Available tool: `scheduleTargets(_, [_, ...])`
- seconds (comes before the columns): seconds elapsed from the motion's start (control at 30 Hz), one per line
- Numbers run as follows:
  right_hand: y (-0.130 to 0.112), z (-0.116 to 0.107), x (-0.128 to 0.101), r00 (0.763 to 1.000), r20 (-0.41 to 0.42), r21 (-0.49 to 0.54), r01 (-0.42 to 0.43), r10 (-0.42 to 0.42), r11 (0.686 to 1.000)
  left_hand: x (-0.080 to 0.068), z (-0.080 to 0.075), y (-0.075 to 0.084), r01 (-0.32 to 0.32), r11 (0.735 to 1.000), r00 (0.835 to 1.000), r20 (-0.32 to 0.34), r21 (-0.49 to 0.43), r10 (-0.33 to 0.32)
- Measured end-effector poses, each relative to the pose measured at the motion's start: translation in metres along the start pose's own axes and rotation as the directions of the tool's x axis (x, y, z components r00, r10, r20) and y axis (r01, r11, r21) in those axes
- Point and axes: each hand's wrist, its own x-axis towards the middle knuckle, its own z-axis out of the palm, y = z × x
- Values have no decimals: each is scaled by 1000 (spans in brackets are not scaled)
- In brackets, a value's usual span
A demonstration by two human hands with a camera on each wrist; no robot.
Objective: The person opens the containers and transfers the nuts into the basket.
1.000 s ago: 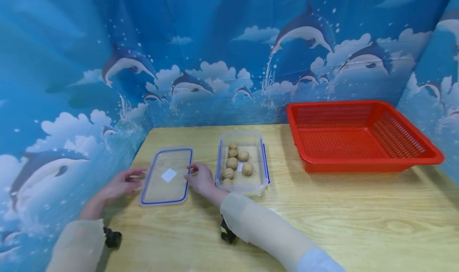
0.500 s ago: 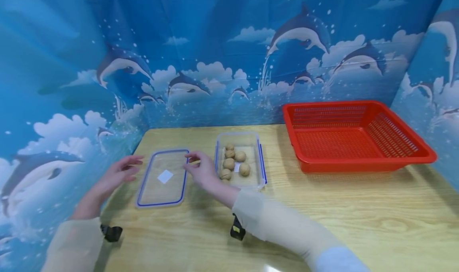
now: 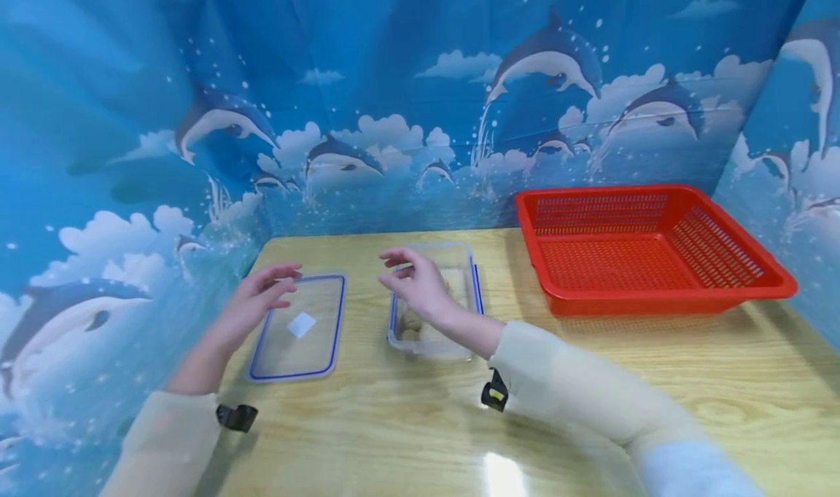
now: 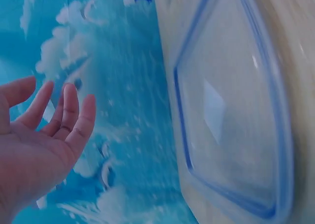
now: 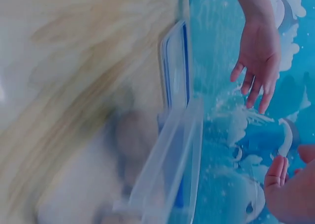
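Observation:
My left hand (image 3: 259, 300) hovers by the upper left of a clear rectangular lid (image 3: 315, 351) with a blue seal, which lies flat on the table. Its fingers are apart and loosely bent with nothing in them, as the left wrist view also shows. Over a clear plastic container (image 3: 436, 349) I hold my right hand (image 3: 420, 289), fingers relaxed and empty. That hand hides part of the container and most of the walnuts (image 3: 411, 323) inside. In the right wrist view the walnuts (image 5: 135, 135) look blurred behind the container's wall.
A large red plastic basket (image 3: 669, 295) stands at the right of the wooden table (image 3: 367, 424). A blue dolphin-print curtain (image 3: 394, 176) rises along the table's back and left. A white diamond-shaped label (image 3: 302, 325) shows at the lid's middle.
My right hand has moved right from the lid's right edge to above the container. My left hand has shifted right, from beside the lid to over its corner. Lid and container stay put.

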Motion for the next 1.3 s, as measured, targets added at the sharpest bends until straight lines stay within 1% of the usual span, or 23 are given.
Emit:
scheduleTargets(0.07, [1,-11,-1,999,30,-6,23,-23,1000,2,7,6,-20,999,1000,-8,-39,20])
scheduleTargets(0.2, [5,-32,-4,995,90,-19,55,-53,998,9,22,14,-52,996,999,-11,-79,51])
scheduleTargets(0.37, [15,-57,-10,991,122,-53,51,-44,997,25,41,15,-79,991,997,2,-107,80])
scheduleTargets(0.5, [22,-76,-13,986,150,-106,85,-69,991,39,56,11,-78,989,995,53,-125,86])
scheduleTargets(0.67, [28,-98,-13,980,171,-172,127,-98,977,54,71,7,-56,987,989,127,-151,76])
scheduleTargets(0.8, [31,-110,-9,973,209,-224,141,-94,964,62,79,2,-15,989,974,220,-148,47])
scheduleTargets(0.9, [35,-116,-6,960,265,-267,161,-89,950,66,86,-3,-1,993,956,291,-120,36])
scheduleTargets(1.0, [38,-118,-1,941,328,-293,183,-81,939,68,93,-7,1,997,944,328,-81,26])
scheduleTargets(1.17, [42,-118,4,904,422,-344,226,-65,912,70,102,-11,5,999,932,362,-48,13])
scheduleTargets(1.3, [42,-116,7,875,483,-372,230,-24,899,73,107,-16,13,999,926,378,-34,1])
